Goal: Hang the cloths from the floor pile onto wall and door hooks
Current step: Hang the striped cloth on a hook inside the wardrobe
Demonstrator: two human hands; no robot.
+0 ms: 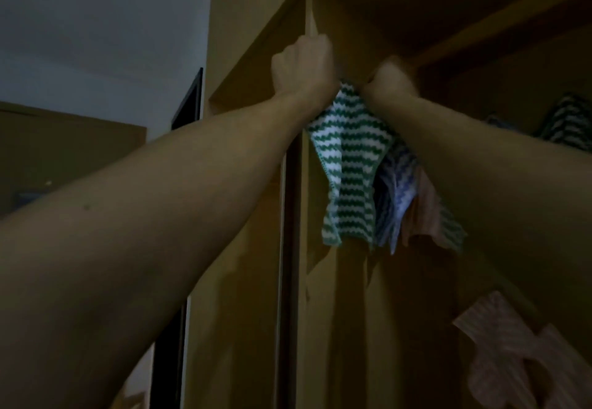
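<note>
Both my arms reach up to the top of a brown wooden door [352, 312]. My left hand [302, 64] and my right hand [389, 80] are curled at the upper end of a green-and-white zigzag cloth [347, 165], which hangs down between them. The fingers and any hook are hidden behind the hands. A blue-and-white striped cloth [397, 197] and a pink cloth [426, 216] hang just behind the green one, under my right forearm.
Another green zigzag cloth [567, 123] hangs at the far right. A pink striped cloth [512, 354] hangs lower right on the door. The wooden door frame [256, 24] runs up on the left, beside a dark gap [290, 248] and a pale wall [96, 24].
</note>
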